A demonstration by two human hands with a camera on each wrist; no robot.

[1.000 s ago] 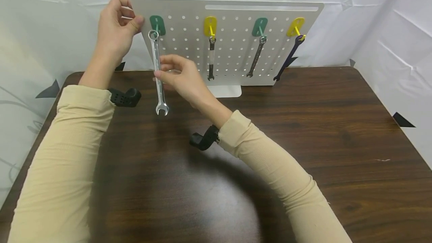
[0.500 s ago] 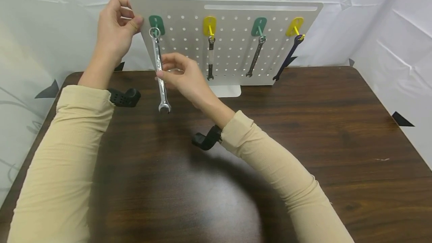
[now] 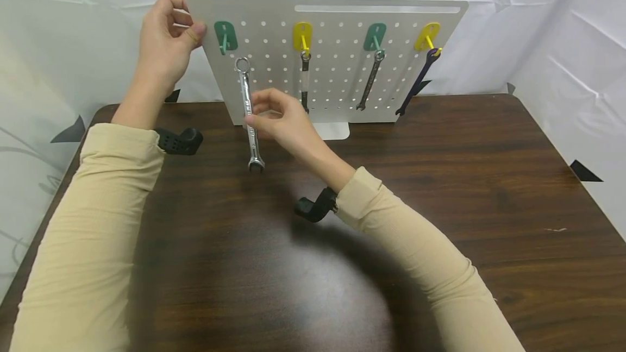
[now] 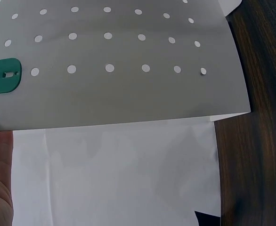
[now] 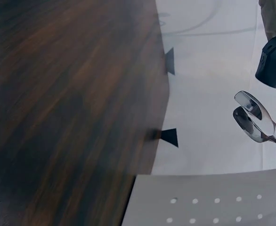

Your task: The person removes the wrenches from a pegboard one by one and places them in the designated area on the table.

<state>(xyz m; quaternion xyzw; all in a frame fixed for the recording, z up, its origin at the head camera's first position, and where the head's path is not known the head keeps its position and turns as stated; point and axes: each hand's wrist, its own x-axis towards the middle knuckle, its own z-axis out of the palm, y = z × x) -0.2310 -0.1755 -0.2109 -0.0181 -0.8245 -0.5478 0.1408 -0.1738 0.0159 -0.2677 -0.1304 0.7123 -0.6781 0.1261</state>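
Observation:
My right hand (image 3: 286, 119) pinches a silver combination wrench (image 3: 250, 115) by its middle, ring end up and open end down, in front of the pegboard (image 3: 337, 86). In the right wrist view the wrench's open end (image 5: 253, 117) shows at the right edge. The ring end stands below and right of the bare green hook (image 3: 226, 37). My left hand (image 3: 168, 42) grips the pegboard's upper left edge between thumb and fingers. In the left wrist view, some of its fingers (image 4: 1, 162) appear at the board's edge.
Three more wrenches hang on hooks to the right: one with a pale band (image 3: 305, 77), a dark grey one (image 3: 371, 80) and a dark blue one (image 3: 419, 81). The board's white foot (image 3: 332, 131) rests on the brown table (image 3: 440, 178). White sheeting covers the walls.
The wrench's ring end has come away from the left green hook. My right hand has moved it rightward and down. The left hand keeps its place on the board.

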